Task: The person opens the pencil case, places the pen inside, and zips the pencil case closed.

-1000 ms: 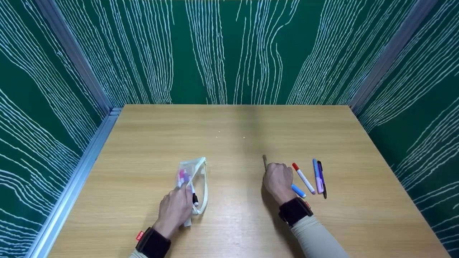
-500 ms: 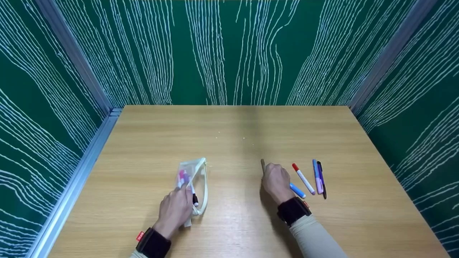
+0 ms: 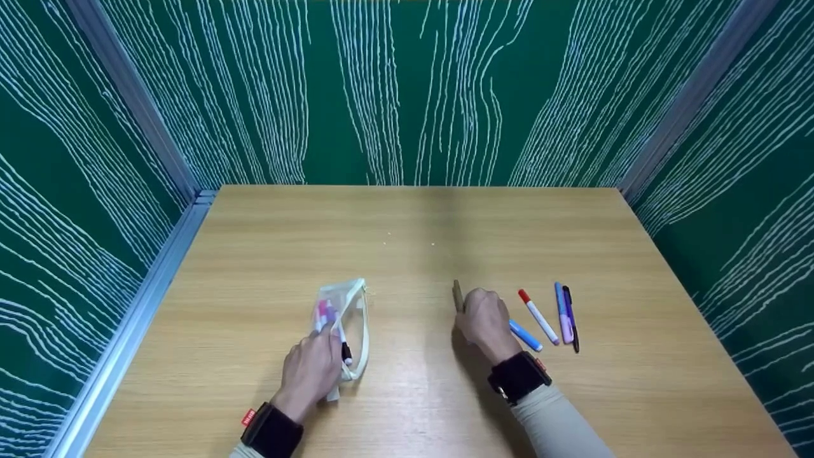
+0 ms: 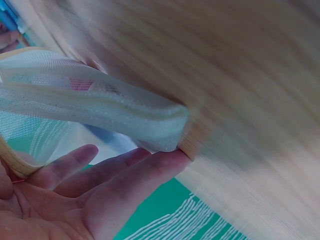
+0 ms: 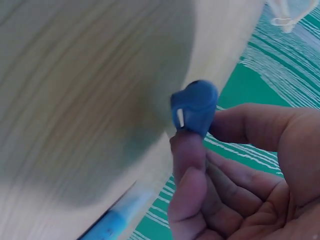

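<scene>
My left hand (image 3: 311, 366) holds the near side of a whitish mesh pencil case (image 3: 364, 343), which lies with its zip mouth spread wide. Several markers (image 3: 324, 313) show inside, with pink and purple ends and one black cap. In the left wrist view, my fingers (image 4: 120, 185) run along the mesh pouch. My right hand (image 3: 484, 321) pinches a pen (image 3: 458, 296) between thumb and fingertips. Its far end looks brown in the head view; the right wrist view shows its blue end (image 5: 197, 107). The hand covers the pen's middle.
Right of my right hand lie a blue marker (image 3: 526, 335), a white marker with a red cap (image 3: 538, 317), a blue-and-lilac marker (image 3: 563, 313) and a dark purple pen (image 3: 572, 318). Green walls with white lines surround the wooden table (image 3: 407, 222).
My right hand has shifted a little to the left with the pen, uncovering more of the blue marker. My left hand and the pencil case stay in place.
</scene>
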Demonstrator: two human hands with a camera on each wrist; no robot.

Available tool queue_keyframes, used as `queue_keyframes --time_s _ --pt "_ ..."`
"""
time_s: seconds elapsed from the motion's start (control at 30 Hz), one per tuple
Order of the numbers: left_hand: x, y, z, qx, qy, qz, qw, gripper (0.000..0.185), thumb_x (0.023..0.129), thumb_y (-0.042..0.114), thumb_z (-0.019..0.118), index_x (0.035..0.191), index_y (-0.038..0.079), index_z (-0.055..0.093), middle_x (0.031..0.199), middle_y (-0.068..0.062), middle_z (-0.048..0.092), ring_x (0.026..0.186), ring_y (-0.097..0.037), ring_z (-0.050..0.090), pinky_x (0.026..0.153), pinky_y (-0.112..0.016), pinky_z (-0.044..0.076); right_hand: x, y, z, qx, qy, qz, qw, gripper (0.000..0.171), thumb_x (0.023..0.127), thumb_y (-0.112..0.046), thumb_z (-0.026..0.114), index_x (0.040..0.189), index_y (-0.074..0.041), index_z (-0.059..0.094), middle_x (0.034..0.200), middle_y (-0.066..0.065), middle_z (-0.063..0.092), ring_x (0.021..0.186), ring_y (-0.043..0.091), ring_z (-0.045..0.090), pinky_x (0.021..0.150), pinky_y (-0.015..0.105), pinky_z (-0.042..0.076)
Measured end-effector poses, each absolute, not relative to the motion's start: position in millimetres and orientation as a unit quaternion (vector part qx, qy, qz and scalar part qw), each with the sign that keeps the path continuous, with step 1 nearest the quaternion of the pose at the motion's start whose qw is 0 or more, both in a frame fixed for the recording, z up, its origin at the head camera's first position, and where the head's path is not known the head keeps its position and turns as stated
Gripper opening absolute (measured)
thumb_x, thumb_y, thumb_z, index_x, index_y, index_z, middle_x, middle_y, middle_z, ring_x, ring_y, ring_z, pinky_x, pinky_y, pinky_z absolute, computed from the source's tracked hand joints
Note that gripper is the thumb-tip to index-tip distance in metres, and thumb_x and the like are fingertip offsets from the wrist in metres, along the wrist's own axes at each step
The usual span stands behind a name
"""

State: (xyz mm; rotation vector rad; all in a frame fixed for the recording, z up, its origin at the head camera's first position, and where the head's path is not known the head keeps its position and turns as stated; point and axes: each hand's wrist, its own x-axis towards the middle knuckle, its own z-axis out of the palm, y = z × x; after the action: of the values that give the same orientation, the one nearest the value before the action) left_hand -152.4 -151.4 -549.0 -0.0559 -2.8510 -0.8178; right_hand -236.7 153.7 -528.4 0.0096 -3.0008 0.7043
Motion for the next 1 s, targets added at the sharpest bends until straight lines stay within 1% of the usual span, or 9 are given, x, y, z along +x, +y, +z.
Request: queue_keyframes --time_s 0.13,0.2,0.3,0.43,0.57,0.73,0.83,0.9,1.0 --pt "-152.3 -151.3 -548.1 -0.020 -0.956 -0.283 0.078 0.035 0.108 0.022 0.042 0.126 0.001 0.064 0.070 -0.004 0.054 0.051 -0.018 0.048 0.047 -0.037 0.043 -230.7 144.4 -523.7 0.019 -0.953 0.298 0.042 0.005 0.082 -0.003 0.073 0.080 0.000 0.077 0.071 0.010 0.072 0.053 0.018 0.065 0.052 0.032 0.055" --pt "-152.3 -151.5 -547.6 -0.021 -0.955 -0.288 0.073 0.035 0.109 0.023 0.042 0.126 0.001 0.064 0.068 -0.003 0.052 0.050 -0.017 0.047 0.046 -0.035 0.043 -227.6 138.6 -522.1 0.032 -0.945 0.322 0.052 0.009 0.084 -0.006 0.076 0.088 0.002 0.079 0.076 0.012 0.074 0.055 0.017 0.067 0.051 0.030 0.056" --pt "-152.4 -152.0 -547.3 -0.020 -0.955 -0.289 0.072 0.033 0.108 0.022 0.041 0.120 0.002 0.064 0.067 -0.002 0.051 0.050 -0.017 0.047 0.046 -0.035 0.042 -223.3 128.6 -520.1 0.048 -0.934 0.351 0.056 0.010 0.084 -0.008 0.079 0.089 0.001 0.079 0.077 0.010 0.075 0.061 0.017 0.069 0.055 0.030 0.057" --pt "-152.5 -152.6 -547.3 -0.021 -0.954 -0.291 0.075 0.028 0.108 0.021 0.041 0.110 0.005 0.064 0.066 -0.002 0.050 0.050 -0.017 0.047 0.046 -0.035 0.042 -218.6 113.0 -518.1 0.040 -0.911 0.411 0.014 0.008 0.082 -0.006 0.080 0.089 -0.003 0.079 0.078 0.006 0.075 0.066 0.016 0.069 0.060 0.029 0.058" --pt "-152.5 -153.2 -548.0 -0.022 -0.952 -0.297 0.076 0.027 0.107 0.020 0.042 0.108 0.005 0.064 0.065 -0.001 0.048 0.049 -0.016 0.047 0.044 -0.034 0.041 -213.7 95.9 -516.3 0.023 -0.873 0.484 -0.057 0.012 0.082 -0.004 0.080 0.093 -0.002 0.078 0.078 0.005 0.074 0.064 0.015 0.070 0.061 0.029 0.059" --pt "-153.3 -153.2 -549.5 -0.025 -0.952 -0.291 0.094 0.026 0.106 0.018 0.043 0.107 0.005 0.065 0.067 -0.002 0.051 0.050 -0.018 0.049 0.045 -0.036 0.043 -207.0 73.7 -514.1 0.016 -0.816 0.561 -0.140 0.018 0.085 -0.003 0.079 0.101 0.002 0.075 0.081 0.008 0.074 0.067 0.021 0.074 0.068 0.037 0.062" --pt "-153.1 -153.0 -549.4 -0.024 -0.951 -0.294 0.089 0.028 0.106 0.019 0.042 0.109 0.005 0.065 0.066 -0.002 0.051 0.050 -0.017 0.048 0.045 -0.036 0.043 -203.4 60.1 -513.9 0.022 -0.803 0.574 -0.160 0.018 0.085 -0.004 0.080 0.101 0.001 0.075 0.081 0.008 0.074 0.069 0.022 0.074 0.071 0.041 0.062" --pt "-152.9 -153.0 -548.9 -0.022 -0.951 -0.298 0.080 0.029 0.107 0.019 0.041 0.112 0.004 0.065 0.066 -0.001 0.050 0.049 -0.017 0.047 0.045 -0.035 0.042 -201.6 51.2 -514.2 0.027 -0.800 0.577 -0.165 0.016 0.085 -0.005 0.081 0.099 0.000 0.075 0.080 0.007 0.074 0.069 0.022 0.074 0.072 0.043 0.062" --pt "-152.7 -153.2 -548.3 -0.021 -0.950 -0.304 0.072 0.028 0.107 0.019 0.040 0.111 0.005 0.064 0.066 0.000 0.049 0.048 -0.016 0.046 0.045 -0.034 0.041 -200.3 39.3 -516.2 0.034 -0.799 0.578 -0.163 0.013 0.084 -0.005 0.081 0.096 -0.002 0.076 0.078 0.006 0.073 0.067 0.021 0.073 0.071 0.043 0.062"
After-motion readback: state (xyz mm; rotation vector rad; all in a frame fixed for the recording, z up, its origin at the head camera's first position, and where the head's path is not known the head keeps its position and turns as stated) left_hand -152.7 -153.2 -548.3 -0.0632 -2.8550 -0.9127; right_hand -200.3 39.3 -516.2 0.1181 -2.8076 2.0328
